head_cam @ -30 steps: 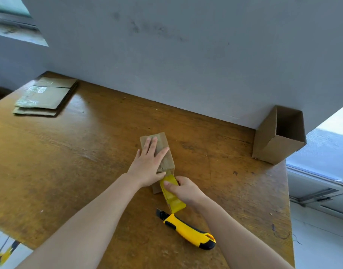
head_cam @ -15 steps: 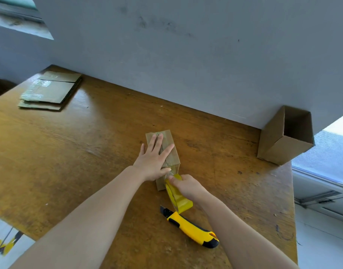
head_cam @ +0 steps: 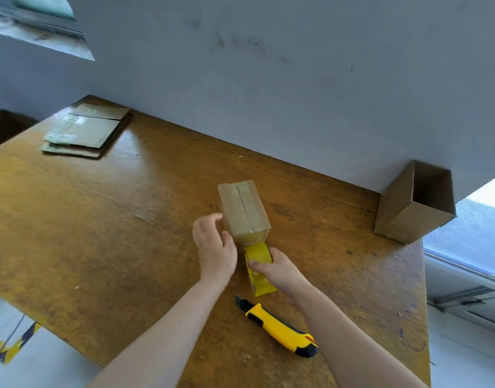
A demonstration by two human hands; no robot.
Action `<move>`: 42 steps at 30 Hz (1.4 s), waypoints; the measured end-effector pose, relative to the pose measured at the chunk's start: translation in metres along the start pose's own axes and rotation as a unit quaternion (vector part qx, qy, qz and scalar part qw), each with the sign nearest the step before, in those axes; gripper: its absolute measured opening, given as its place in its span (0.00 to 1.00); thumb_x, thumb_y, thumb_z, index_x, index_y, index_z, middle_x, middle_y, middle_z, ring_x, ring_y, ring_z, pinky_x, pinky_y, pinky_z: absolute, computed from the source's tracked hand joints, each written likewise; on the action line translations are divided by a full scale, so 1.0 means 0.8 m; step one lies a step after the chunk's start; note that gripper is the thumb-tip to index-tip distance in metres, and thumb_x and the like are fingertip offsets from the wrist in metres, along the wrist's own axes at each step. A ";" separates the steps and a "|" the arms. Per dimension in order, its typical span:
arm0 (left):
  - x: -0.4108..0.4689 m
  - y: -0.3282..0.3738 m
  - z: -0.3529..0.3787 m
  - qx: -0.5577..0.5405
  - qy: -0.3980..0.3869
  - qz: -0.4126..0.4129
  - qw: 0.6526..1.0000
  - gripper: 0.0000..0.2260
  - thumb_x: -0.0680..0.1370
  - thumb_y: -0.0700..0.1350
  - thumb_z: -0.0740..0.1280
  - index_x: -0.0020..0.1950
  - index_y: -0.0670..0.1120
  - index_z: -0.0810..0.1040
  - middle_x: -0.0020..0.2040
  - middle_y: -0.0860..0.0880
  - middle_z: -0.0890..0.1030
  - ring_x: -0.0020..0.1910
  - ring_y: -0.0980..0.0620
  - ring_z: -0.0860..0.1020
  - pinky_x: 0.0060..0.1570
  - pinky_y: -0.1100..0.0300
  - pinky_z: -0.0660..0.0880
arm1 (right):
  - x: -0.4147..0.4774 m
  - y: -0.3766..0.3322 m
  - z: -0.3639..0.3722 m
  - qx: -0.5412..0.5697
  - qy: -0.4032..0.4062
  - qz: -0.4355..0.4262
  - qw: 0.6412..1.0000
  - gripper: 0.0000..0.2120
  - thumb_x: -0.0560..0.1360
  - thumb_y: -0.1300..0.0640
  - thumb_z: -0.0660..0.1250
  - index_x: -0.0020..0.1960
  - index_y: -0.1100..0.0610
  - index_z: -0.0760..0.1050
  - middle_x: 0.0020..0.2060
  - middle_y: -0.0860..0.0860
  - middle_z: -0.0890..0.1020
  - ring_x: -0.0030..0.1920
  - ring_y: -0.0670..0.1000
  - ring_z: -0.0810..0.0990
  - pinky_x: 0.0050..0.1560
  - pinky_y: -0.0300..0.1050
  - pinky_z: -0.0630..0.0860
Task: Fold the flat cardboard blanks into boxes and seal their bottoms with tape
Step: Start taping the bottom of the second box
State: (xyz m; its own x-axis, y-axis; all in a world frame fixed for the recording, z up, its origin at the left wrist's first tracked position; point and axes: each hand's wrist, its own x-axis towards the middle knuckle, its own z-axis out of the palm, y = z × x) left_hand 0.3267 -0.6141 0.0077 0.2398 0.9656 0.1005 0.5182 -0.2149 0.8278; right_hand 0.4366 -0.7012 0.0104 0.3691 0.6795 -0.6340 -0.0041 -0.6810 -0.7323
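1. Small box (head_cam: 243,209): brown cardboard, folded up and standing on the table (head_cam: 100,233) around its middle, a little to the right. The closed flaps face up, with the centre seam running far to near. A glossy strip of tape lies along that seam and turns down over the near end face.
2. Left hand (head_cam: 213,248): at the near left corner of the small box. The fingers are curled against its left side, the thumb is at its near edge, and together they grip the cardboard.
3. Tape roll (head_cam: 259,268): yellow, held on edge just near the small box. A short run of tape stretches from it up to the box's near face.
4. Right hand (head_cam: 278,268): fingers and thumb wrapped around the tape roll and holding it firmly. The thumb lies across the roll's left face.
5. Utility knife (head_cam: 277,328): yellow body with black trim, lying flat on the table near the tape roll. Its tip points far-left, and neither hand touches it.
6. Flat blanks (head_cam: 85,131): a small stack of unfolded cardboard at the table's far left corner, well apart from the hands. The top sheet shows shiny patches.
7. Open box (head_cam: 408,208): a larger formed box at the far right of the table, touching the wall (head_cam: 268,79), with its open mouth facing up and right.
8. Wall: plain grey with faint scuffs, running along the table's far edge.
9. Window (head_cam: 464,236): to the right, past the table edge.
10. Striped floor marking (head_cam: 11,343): yellow and black, near left, below the table edge.
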 end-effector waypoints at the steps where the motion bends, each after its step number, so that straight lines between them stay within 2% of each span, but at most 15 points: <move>1: -0.012 0.001 0.002 -0.014 0.015 -0.040 0.999 0.09 0.79 0.38 0.62 0.59 0.44 0.72 0.58 0.47 0.71 0.60 0.48 0.70 0.57 0.60 0.67 | 0.001 0.001 0.000 -0.002 0.003 0.000 1.000 0.22 0.75 0.48 0.71 0.65 0.51 0.70 0.56 0.51 0.79 0.57 0.53 0.77 0.59 0.52 0.75; 3: -0.031 0.003 0.008 -0.054 -0.034 -0.127 0.990 0.03 0.81 0.44 0.62 0.51 0.45 0.72 0.49 0.49 0.73 0.51 0.48 0.74 0.46 0.61 0.69 | 0.000 0.002 0.001 -0.007 0.004 -0.004 1.000 0.22 0.74 0.49 0.72 0.64 0.51 0.71 0.55 0.52 0.79 0.56 0.53 0.77 0.59 0.52 0.75; 5: -0.039 0.003 0.016 -0.121 -0.121 -0.229 0.958 0.09 0.81 0.52 0.63 0.52 0.46 0.73 0.47 0.50 0.76 0.47 0.51 0.75 0.41 0.61 0.70 | 0.000 0.004 0.002 -0.009 -0.005 -0.009 1.000 0.21 0.72 0.50 0.72 0.63 0.51 0.71 0.54 0.52 0.80 0.55 0.53 0.78 0.59 0.53 0.76; 7: -0.038 0.003 0.022 -0.193 -0.175 -0.303 0.916 0.11 0.80 0.52 0.66 0.57 0.47 0.74 0.53 0.48 0.78 0.51 0.50 0.76 0.46 0.56 0.75 | -0.002 0.004 0.003 -0.006 -0.020 -0.013 1.000 0.22 0.69 0.51 0.71 0.61 0.52 0.72 0.53 0.53 0.81 0.54 0.53 0.79 0.58 0.55 0.78; 10: -0.029 0.005 0.024 -0.226 -0.182 -0.331 0.898 0.12 0.79 0.46 0.68 0.61 0.48 0.75 0.58 0.47 0.78 0.57 0.46 0.77 0.54 0.50 0.77 | -0.001 0.008 0.002 -0.052 0.012 -0.030 0.998 0.27 0.66 0.49 0.71 0.63 0.53 0.72 0.54 0.53 0.79 0.56 0.54 0.78 0.58 0.55 0.77; 14: -0.017 0.008 0.027 -0.257 -0.190 -0.358 0.877 0.06 0.77 0.42 0.70 0.52 0.52 0.78 0.59 0.45 0.79 0.58 0.42 0.77 0.61 0.41 0.75 | -0.010 0.023 -0.009 -0.197 0.067 -0.021 0.978 0.38 0.64 0.40 0.76 0.66 0.56 0.66 0.59 0.52 0.72 0.58 0.52 0.73 0.49 0.45 0.73; 16: -0.014 0.007 0.029 -0.260 -0.193 -0.359 0.875 0.06 0.76 0.41 0.71 0.49 0.52 0.79 0.60 0.44 0.79 0.59 0.40 0.77 0.62 0.38 0.73 | -0.022 0.034 -0.014 -0.317 0.007 0.019 0.948 0.38 0.63 0.35 0.76 0.63 0.55 0.68 0.56 0.50 0.75 0.53 0.50 0.74 0.43 0.43 0.72; 20: -0.013 0.016 0.028 -0.293 -0.175 -0.371 0.864 0.06 0.77 0.37 0.69 0.48 0.48 0.77 0.55 0.41 0.80 0.53 0.42 0.79 0.58 0.42 0.77 | -0.031 0.055 -0.011 -0.514 -0.099 0.054 0.850 0.30 0.64 0.35 0.77 0.55 0.54 0.77 0.47 0.49 0.79 0.47 0.51 0.77 0.39 0.44 0.73; 24: -0.007 0.016 0.026 -0.298 -0.172 -0.373 0.862 0.07 0.78 0.36 0.68 0.48 0.48 0.76 0.53 0.42 0.80 0.51 0.43 0.79 0.56 0.44 0.77 | -0.026 0.062 -0.020 -0.517 -0.073 0.034 0.852 0.27 0.67 0.40 0.76 0.58 0.55 0.78 0.52 0.51 0.81 0.52 0.53 0.79 0.41 0.45 0.74; 29: 0.003 0.012 0.021 -0.295 -0.163 -0.371 0.866 0.07 0.78 0.36 0.68 0.49 0.48 0.77 0.53 0.42 0.80 0.51 0.43 0.79 0.55 0.46 0.77 | -0.022 0.061 -0.037 -0.528 -0.002 0.040 0.849 0.17 0.71 0.45 0.73 0.52 0.53 0.73 0.47 0.49 0.76 0.47 0.52 0.76 0.37 0.43 0.71; 32: 0.006 0.009 0.018 -0.294 -0.168 -0.370 0.865 0.07 0.78 0.36 0.67 0.50 0.47 0.77 0.52 0.43 0.79 0.48 0.45 0.78 0.53 0.49 0.77 | -0.023 0.062 -0.046 -0.483 0.083 0.062 0.869 0.21 0.72 0.45 0.70 0.60 0.54 0.72 0.52 0.50 0.78 0.51 0.52 0.79 0.40 0.43 0.74; 34: 0.007 0.007 0.017 -0.289 -0.171 -0.371 0.866 0.07 0.78 0.36 0.68 0.51 0.47 0.77 0.54 0.43 0.79 0.51 0.44 0.78 0.55 0.48 0.77 | -0.024 0.062 -0.053 -0.427 0.158 0.059 0.889 0.18 0.74 0.46 0.65 0.58 0.55 0.69 0.50 0.50 0.78 0.50 0.53 0.80 0.40 0.45 0.77; 36: 0.006 0.008 0.016 -0.287 -0.170 -0.370 0.867 0.06 0.78 0.37 0.68 0.51 0.47 0.78 0.54 0.43 0.79 0.53 0.43 0.78 0.56 0.47 0.77 | -0.024 0.056 -0.055 -0.390 0.219 0.005 0.894 0.11 0.76 0.49 0.61 0.54 0.54 0.66 0.45 0.50 0.77 0.43 0.54 0.79 0.37 0.46 0.76; 39: 0.005 0.004 0.019 -0.296 -0.164 -0.364 0.868 0.05 0.78 0.39 0.69 0.51 0.47 0.78 0.53 0.43 0.80 0.52 0.44 0.79 0.55 0.48 0.77 | -0.023 0.036 -0.049 -0.372 0.236 -0.129 0.889 0.05 0.76 0.55 0.60 0.50 0.52 0.64 0.41 0.48 0.74 0.37 0.54 0.75 0.31 0.46 0.68; 42: 0.004 0.005 0.020 -0.291 -0.155 -0.356 0.874 0.04 0.77 0.39 0.69 0.50 0.46 0.78 0.52 0.42 0.81 0.51 0.43 0.79 0.55 0.47 0.77 | -0.026 0.007 -0.039 -0.382 0.229 -0.213 0.869 0.06 0.77 0.49 0.60 0.51 0.50 0.68 0.39 0.47 0.75 0.36 0.53 0.75 0.29 0.45 0.68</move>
State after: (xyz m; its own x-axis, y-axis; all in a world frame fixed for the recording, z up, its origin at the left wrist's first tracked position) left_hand 0.3428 -0.6145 0.0027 0.2846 0.7188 -0.6343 0.1428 0.6225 0.7694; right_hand 0.4577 -0.7277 0.0275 0.5175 0.8541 -0.0512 0.7786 -0.4949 -0.3858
